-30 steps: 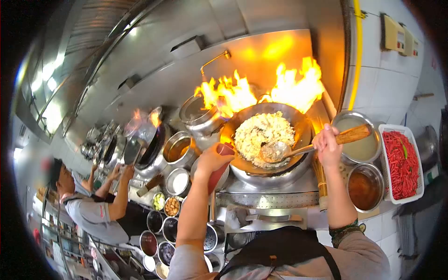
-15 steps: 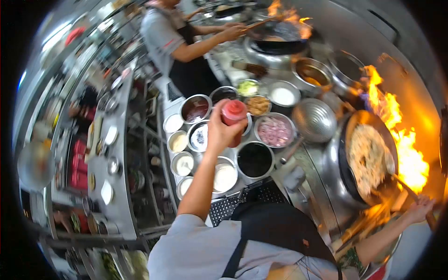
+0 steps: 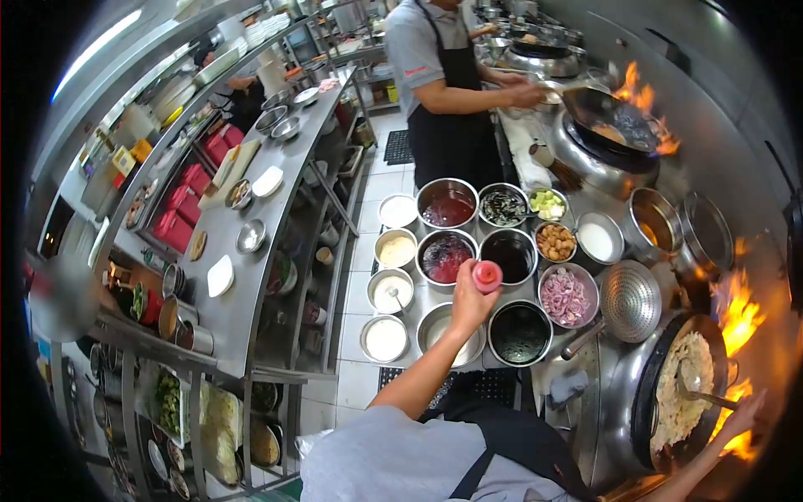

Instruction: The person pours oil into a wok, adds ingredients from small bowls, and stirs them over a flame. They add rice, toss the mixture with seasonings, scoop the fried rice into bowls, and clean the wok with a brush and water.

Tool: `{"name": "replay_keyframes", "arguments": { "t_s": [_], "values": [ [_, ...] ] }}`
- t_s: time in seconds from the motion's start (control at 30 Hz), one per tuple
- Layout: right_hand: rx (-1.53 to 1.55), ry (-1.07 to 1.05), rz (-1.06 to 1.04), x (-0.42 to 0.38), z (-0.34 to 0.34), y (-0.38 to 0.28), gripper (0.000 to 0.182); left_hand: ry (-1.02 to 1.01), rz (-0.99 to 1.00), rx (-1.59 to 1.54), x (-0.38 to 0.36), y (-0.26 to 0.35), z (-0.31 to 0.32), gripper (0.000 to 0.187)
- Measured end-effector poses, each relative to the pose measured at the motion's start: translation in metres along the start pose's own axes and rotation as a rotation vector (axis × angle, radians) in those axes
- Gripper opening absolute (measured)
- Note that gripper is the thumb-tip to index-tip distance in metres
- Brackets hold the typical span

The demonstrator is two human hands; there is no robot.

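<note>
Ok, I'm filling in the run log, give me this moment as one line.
left hand: holds red squeeze bottle above bowls | right hand: on ladle handle | wok: rice, flames beside

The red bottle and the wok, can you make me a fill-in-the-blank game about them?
1. The left hand holds a bottle with a ____ cap.
2. The wok of rice sits over orange ____.
3. The right hand holds the handle of the ladle resting in the ____.
4. The bowl of pink chopped meat sits beside a metal ____.

Missing words: red; flames; wok; strainer
</note>
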State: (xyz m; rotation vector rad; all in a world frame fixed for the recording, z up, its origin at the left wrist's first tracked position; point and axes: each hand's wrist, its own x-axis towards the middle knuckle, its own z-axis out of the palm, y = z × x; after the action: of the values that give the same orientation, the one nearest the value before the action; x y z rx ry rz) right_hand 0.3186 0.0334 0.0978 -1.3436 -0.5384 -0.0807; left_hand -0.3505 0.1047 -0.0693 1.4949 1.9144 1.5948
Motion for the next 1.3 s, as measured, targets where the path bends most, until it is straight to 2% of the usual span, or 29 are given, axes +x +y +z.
{"name": "replay_keyframes", "arguments": {
  "t_s": [0.03,0.07,0.17,0.23,0.33,0.37,0.43,0.5,0.53,0.6,0.67,0.7,0.77,0.8,0.87,0.9,0.93,1.0,1.03,1.1,1.17,1.2,1.23,1.27,1.3],
  "values": [
    [-0.012,0.007,-0.006,-0.002,-0.001,0.0,0.031,0.04,-0.008,0.036,-0.002,-0.008,0.005,0.078],
    [-0.015,0.005,-0.015,-0.003,-0.001,-0.002,0.03,0.117,0.108,0.212,0.0,0.021,-0.009,0.08],
    [-0.027,0.018,-0.028,0.008,-0.014,-0.003,0.03,-0.049,0.358,0.102,-0.014,0.101,-0.011,0.083],
    [-0.035,0.064,-0.041,0.013,-0.045,-0.01,0.029,-0.532,0.482,-0.267,-0.056,0.142,0.04,0.085],
    [-0.024,0.188,-0.076,0.005,-0.082,-0.043,0.029,-0.959,0.869,-0.388,-0.144,0.208,0.104,0.081],
    [-0.028,0.237,-0.094,0.0,-0.087,-0.056,0.029,-1.071,0.956,-0.388,-0.161,0.226,0.117,0.078],
    [-0.023,0.315,-0.125,-0.012,-0.094,-0.078,0.029,-1.065,1.128,-0.329,-0.193,0.243,0.147,0.07],
    [0.024,0.162,-0.136,-0.028,-0.11,-0.066,0.026,-1.136,1.089,-0.414,-0.209,0.25,0.172,0.044],
    [0.052,0.131,-0.098,-0.032,-0.104,-0.054,0.025,-1.162,1.147,-0.376,-0.21,0.253,0.183,0.033],
    [0.091,0.073,-0.01,-0.032,-0.089,-0.038,0.025,-1.167,1.191,-0.349,-0.212,0.253,0.189,0.024],
    [0.108,0.122,0.019,-0.016,-0.08,-0.08,0.03,-1.172,1.115,-0.438,-0.213,0.25,0.181,0.018],
    [0.097,0.195,0.109,-0.014,-0.077,-0.116,0.03,-1.19,1.1,-0.453,-0.21,0.252,0.164,0.017],
    [0.169,0.07,0.235,-0.016,-0.087,-0.175,0.031,-1.196,1.092,-0.501,-0.187,0.275,0.112,0.014],
    [0.189,0.019,0.212,-0.022,-0.084,-0.182,0.031,-1.104,1.058,-0.522,-0.181,0.299,0.09,0.012],
    [0.168,-0.139,0.215,-0.02,-0.087,-0.146,0.03,-1.127,1.025,-0.484,-0.191,0.299,0.105,0.011],
    [-0.176,0.023,0.144,-0.022,-0.073,-0.131,0.029,-1.104,1.041,-0.497,-0.196,0.297,0.123,0.011],
    [-0.172,0.083,0.071,-0.018,-0.062,-0.102,0.028,-1.116,1.063,-0.488,-0.206,0.274,0.14,0.011],
    [-0.086,0.171,0.022,-0.034,-0.054,-0.099,0.031,-1.131,1.194,-0.374,-0.214,0.207,0.144,0.011],
    [0.014,0.203,0.018,-0.049,-0.055,-0.129,0.03,-1.108,1.269,-0.329,-0.213,0.192,0.146,0.012],
    [0.171,0.238,0.027,-0.055,-0.067,-0.164,0.029,-1.18,1.215,-0.483,-0.197,0.176,0.104,0.012],
    [0.286,0.109,-0.001,-0.056,-0.078,-0.165,0.027,-1.103,1.209,-0.442,-0.18,0.208,0.105,0.012],
    [0.205,0.134,0.009,-0.06,-0.072,-0.165,0.028,-1.103,1.179,-0.398,-0.175,0.227,0.092,0.013],
    [0.135,0.158,0.009,-0.059,-0.054,-0.165,0.028,-1.106,1.056,-0.549,-0.162,0.27,0.091,0.013],
    [-0.038,0.225,0.047,-0.061,-0.036,-0.164,0.03,-1.127,1.046,-0.543,-0.159,0.295,0.099,0.013],
    [-0.003,0.155,0.067,-0.063,-0.027,-0.149,0.033,-1.051,1.08,-0.561,-0.173,0.293,0.124,0.013]
  ]
}}
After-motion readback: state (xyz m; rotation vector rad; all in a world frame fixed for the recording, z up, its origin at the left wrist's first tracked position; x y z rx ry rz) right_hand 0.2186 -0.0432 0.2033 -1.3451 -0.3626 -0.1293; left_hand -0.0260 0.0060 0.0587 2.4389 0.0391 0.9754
